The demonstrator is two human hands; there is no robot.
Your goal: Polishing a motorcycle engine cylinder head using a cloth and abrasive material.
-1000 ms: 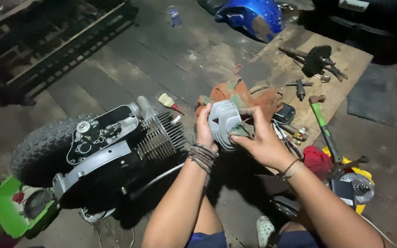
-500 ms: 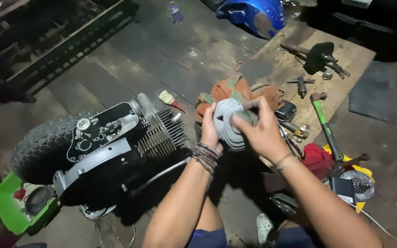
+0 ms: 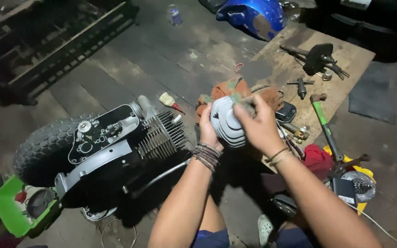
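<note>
**Cylinder head in hand, getting a wipe-down**

Hands first: the left hand (image 3: 207, 125) is wrapped around the left edge of a finned grey cylinder head (image 3: 227, 125), fingers closed on it, holding it up off the floor in front of the body. The right hand (image 3: 257, 124) is clamped over the top right side, fingers curled shut, with what looks like a bit of greenish rag (image 3: 239, 98) pinched against the fins. Can't say for sure what that scrap is, it's small and half hidden.

My read is this is the cleaning or inspecting step on the head, with the part off the engine. Whatever comes after needs a steady two-handed hold, since those fins are thin and the floor is hard.

The head sits just to the right of the engine's finned cylinder (image 3: 161, 135), near it but not touching. That engine (image 3: 99, 138) is lying on the plank floor with a knobby tyre (image 3: 42, 149) on its left end and a green plastic tub (image 3: 8, 211) beside that.

Clutter around: an orange rag (image 3: 224, 89) right behind the hands, a green-handled hammer (image 3: 325, 126) on the right, a T-handle wrench (image 3: 301, 85) and a sprocket (image 3: 318, 57) on the wooden board (image 3: 350, 62), a red cloth (image 3: 318, 160) by the right forearm, and a blue fuel tank (image 3: 253, 16) up top. The hammer and loose bits by the right elbow look like the easiest things to knock.
</note>
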